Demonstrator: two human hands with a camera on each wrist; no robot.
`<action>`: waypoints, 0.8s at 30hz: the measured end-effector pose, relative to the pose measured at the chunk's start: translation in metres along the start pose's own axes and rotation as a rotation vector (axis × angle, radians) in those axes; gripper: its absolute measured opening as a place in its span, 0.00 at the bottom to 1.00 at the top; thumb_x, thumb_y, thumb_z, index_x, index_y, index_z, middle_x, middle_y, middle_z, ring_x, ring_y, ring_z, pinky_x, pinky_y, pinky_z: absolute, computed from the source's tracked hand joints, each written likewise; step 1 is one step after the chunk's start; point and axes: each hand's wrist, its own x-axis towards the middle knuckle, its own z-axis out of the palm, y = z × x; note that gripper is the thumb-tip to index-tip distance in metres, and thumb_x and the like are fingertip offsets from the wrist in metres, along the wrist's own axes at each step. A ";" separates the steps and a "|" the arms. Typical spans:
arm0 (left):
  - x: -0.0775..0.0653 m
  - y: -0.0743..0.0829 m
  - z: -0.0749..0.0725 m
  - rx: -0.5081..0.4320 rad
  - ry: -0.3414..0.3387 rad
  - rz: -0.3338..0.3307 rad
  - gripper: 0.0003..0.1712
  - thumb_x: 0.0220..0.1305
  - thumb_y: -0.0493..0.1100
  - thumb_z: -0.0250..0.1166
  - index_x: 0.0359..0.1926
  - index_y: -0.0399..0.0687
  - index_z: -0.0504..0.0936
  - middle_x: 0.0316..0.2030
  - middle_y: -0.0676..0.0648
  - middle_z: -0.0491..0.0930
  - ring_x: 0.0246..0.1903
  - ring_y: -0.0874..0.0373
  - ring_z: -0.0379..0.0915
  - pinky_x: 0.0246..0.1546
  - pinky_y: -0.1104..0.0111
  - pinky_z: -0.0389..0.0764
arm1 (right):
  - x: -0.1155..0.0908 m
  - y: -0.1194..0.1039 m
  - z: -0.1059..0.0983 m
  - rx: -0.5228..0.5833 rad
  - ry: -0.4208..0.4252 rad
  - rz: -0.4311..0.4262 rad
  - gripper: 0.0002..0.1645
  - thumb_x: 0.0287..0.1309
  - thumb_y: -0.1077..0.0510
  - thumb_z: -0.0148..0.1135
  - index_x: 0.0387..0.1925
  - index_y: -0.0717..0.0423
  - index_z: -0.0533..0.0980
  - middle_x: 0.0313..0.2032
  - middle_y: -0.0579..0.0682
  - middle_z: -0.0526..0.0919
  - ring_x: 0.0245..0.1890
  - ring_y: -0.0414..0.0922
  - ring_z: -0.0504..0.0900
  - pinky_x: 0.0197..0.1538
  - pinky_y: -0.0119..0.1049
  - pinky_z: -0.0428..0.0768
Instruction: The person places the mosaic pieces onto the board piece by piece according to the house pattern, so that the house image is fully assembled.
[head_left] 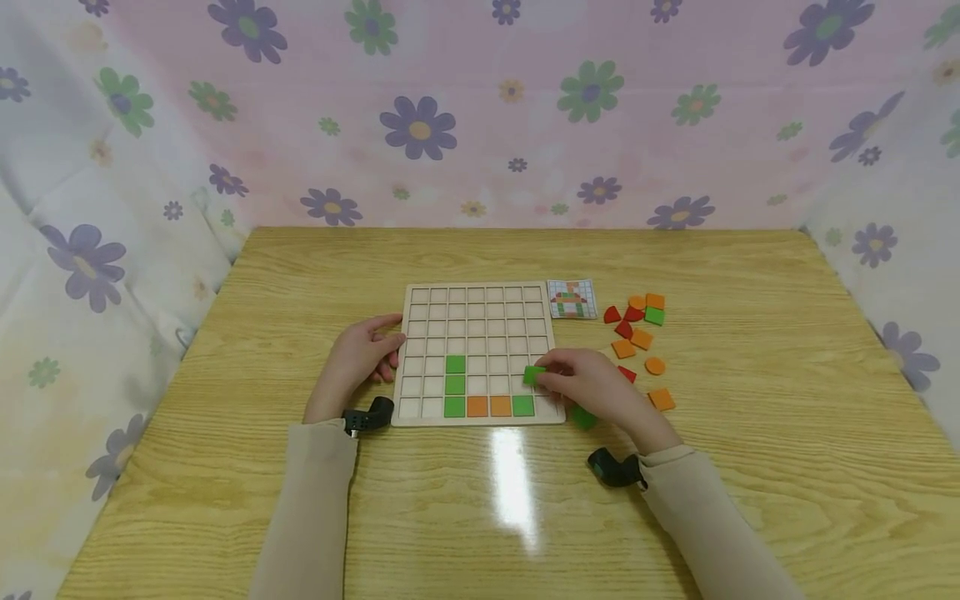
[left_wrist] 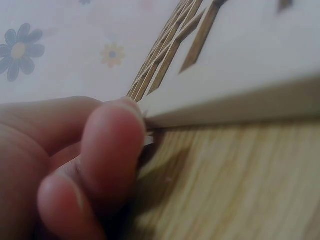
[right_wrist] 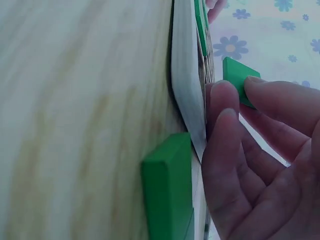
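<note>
A wooden grid board (head_left: 472, 420) lies flat on the table. Its lower rows hold a column of green square tiles (head_left: 455, 385), two orange square tiles (head_left: 488, 406) and another green square (head_left: 522, 406). My left hand (head_left: 358, 358) rests against the board's left edge, its thumb (left_wrist: 112, 145) and forefinger touching the rim. My right hand (head_left: 588, 383) pinches a green square tile (right_wrist: 240, 80) between thumb and finger, above the board's right part. That tile is tilted and apart from the cells. Another green tile (right_wrist: 167, 190) lies on the table under the right hand.
A small pattern card (head_left: 572, 300) lies at the board's upper right corner. Loose orange squares (head_left: 662, 399), orange discs (head_left: 655, 366), red quarter-round pieces (head_left: 612, 314) and a green square (head_left: 654, 316) are scattered to the right. Flowered cloth (head_left: 480, 125) hangs behind the table.
</note>
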 end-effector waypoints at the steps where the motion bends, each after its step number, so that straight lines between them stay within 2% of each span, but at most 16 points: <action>1: 0.000 0.000 0.000 0.002 0.000 0.002 0.26 0.62 0.51 0.57 0.61 0.59 0.66 0.21 0.42 0.77 0.15 0.50 0.74 0.13 0.64 0.74 | 0.001 -0.001 0.000 0.004 -0.001 0.005 0.11 0.57 0.46 0.56 0.38 0.45 0.77 0.23 0.44 0.78 0.23 0.42 0.74 0.27 0.36 0.74; 9: 0.000 -0.002 -0.001 0.000 -0.001 0.006 0.26 0.61 0.51 0.57 0.60 0.59 0.66 0.21 0.42 0.77 0.15 0.50 0.74 0.13 0.64 0.74 | 0.008 -0.009 0.004 -0.068 -0.002 0.014 0.13 0.57 0.47 0.56 0.39 0.47 0.80 0.25 0.42 0.78 0.24 0.41 0.73 0.30 0.35 0.72; 17: 0.001 -0.003 -0.001 -0.006 -0.001 0.006 0.26 0.61 0.52 0.57 0.61 0.59 0.66 0.21 0.42 0.77 0.15 0.50 0.74 0.13 0.64 0.74 | 0.014 -0.013 0.006 -0.158 0.021 -0.024 0.06 0.54 0.50 0.60 0.33 0.44 0.80 0.27 0.39 0.78 0.26 0.40 0.73 0.33 0.34 0.72; 24: 0.001 -0.002 -0.001 -0.001 -0.001 0.007 0.26 0.61 0.53 0.57 0.61 0.60 0.66 0.21 0.42 0.77 0.15 0.50 0.74 0.14 0.64 0.74 | 0.017 -0.018 0.008 -0.189 0.022 -0.020 0.06 0.55 0.50 0.60 0.33 0.45 0.78 0.27 0.40 0.76 0.27 0.40 0.72 0.32 0.34 0.71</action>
